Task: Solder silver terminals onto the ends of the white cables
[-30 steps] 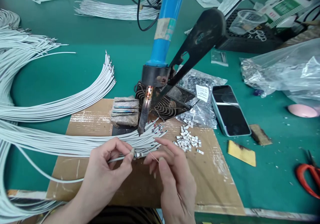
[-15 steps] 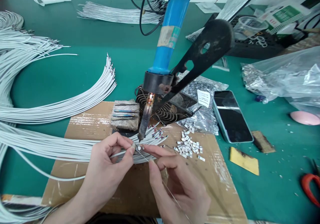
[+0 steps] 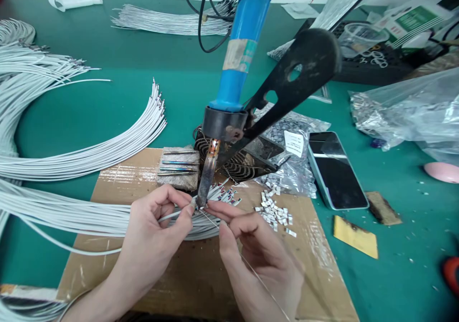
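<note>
A blue-handled soldering iron, clamped in a black stand, points down with its tip between my two hands. My left hand pinches the end of a white cable right beside that tip. Thumb and fingers of my right hand are closed on a thin solder wire, whose end reaches the tip. A small white piece sits under the tip, partly hidden by the iron and fingers. Behind my hands lies a bundle of white cables on a cardboard sheet.
Small white pieces are heaped right of my hands. A tip-holder block, a plastic bag of parts, a phone and a yellow sponge surround the cardboard. More cable bundles curve in from the left.
The small white piece, held just below the tip before, is now up against it, along with the solder wire's end. My right hand has shifted slightly right; the view has moved a little.
</note>
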### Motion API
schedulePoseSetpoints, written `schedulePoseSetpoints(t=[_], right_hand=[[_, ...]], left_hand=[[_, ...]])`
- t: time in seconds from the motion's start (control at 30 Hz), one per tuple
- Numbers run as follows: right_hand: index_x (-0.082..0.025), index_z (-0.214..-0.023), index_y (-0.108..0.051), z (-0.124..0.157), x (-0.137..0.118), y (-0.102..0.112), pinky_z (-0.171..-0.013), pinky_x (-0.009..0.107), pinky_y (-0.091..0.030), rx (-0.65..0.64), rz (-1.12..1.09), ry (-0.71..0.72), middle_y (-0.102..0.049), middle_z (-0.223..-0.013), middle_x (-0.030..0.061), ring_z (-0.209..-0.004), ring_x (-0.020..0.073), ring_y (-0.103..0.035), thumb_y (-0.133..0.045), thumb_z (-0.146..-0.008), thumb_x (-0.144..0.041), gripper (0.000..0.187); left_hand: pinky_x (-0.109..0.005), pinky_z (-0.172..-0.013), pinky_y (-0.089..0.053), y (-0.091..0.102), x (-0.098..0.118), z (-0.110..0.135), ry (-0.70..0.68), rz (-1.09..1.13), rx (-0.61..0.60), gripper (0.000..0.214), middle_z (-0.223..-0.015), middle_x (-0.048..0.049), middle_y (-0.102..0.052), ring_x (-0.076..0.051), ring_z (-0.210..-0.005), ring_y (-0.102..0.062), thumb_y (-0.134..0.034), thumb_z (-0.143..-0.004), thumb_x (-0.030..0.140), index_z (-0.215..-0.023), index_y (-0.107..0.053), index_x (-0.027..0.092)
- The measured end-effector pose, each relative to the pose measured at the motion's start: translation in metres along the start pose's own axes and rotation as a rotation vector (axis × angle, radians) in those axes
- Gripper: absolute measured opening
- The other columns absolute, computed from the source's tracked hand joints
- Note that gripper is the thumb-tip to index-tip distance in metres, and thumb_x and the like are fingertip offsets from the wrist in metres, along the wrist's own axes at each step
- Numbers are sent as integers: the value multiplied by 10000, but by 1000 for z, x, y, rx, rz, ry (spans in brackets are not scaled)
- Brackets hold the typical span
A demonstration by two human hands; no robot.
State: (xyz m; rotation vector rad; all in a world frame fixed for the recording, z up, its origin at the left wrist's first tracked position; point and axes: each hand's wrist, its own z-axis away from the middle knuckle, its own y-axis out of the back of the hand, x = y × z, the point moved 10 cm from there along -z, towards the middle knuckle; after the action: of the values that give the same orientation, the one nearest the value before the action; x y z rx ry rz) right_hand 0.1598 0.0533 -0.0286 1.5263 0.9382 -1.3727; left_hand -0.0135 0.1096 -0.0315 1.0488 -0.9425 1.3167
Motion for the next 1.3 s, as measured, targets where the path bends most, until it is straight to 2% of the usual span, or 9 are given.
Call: schedulePoseSetpoints(t=[0.27, 0.5, 0.67, 1.07, 1.17, 1.3], right_hand=[[-243, -760, -585, -1, -4, -1, -894, 348, -607, 0, 13, 34, -831, -1116, 65, -1016, 226, -800, -666, -949, -187, 213], [-242, -758, -582, -1, -9, 1, -872, 354, -618, 12, 33, 63, -833, -1100, 74, -994, 232, -803, -666, -951, -182, 219], [-246, -749, -582, -1, -11, 1, -853, 314, -616, 18, 54, 66, -837, -1091, 37, -956, 204, -803, -676, -939, -180, 222], [-240, -745, -595, 0, -12, 3, -862, 331, -631, 26, 51, 65, -837, -1075, 60, -946, 217, -805, -695, -943, -200, 226], [-241, -756, -603, 0, -13, 2, -869, 314, -627, 21, 32, 68, -837, -1082, 50, -958, 205, -804, -697, -947, -199, 217], [-239, -760, -606, 0, -12, 2, -876, 354, -627, 28, 45, 77, -834, -1090, 78, -964, 226, -803, -687, -957, -202, 216]], left_hand=[[-105, -600, -518, 1, 2, 0, 0, -15, 6, 109, -747, -2, -778, -88, -661, -705, -753, -749, 156, -671, -678, 170], [-114, -613, -528, 0, 5, 1, -23, 4, 7, 111, -750, -2, -768, -95, -675, -708, -760, -746, 151, -674, -678, 170], [-106, -619, -527, 1, 4, 3, -10, 7, 5, 119, -757, 5, -772, -93, -688, -717, -763, -751, 144, -679, -675, 177], [-135, -641, -535, 3, 0, 5, -34, 29, 29, 139, -797, 2, -771, -111, -722, -722, -765, -799, 148, -691, -687, 188], [-131, -638, -534, 4, 2, 5, -37, 16, 35, 136, -808, -2, -776, -108, -718, -724, -774, -787, 145, -687, -691, 185], [-128, -624, -531, 4, 5, 5, -47, -2, 30, 135, -797, -8, -780, -109, -710, -724, -779, -767, 144, -674, -690, 184]])
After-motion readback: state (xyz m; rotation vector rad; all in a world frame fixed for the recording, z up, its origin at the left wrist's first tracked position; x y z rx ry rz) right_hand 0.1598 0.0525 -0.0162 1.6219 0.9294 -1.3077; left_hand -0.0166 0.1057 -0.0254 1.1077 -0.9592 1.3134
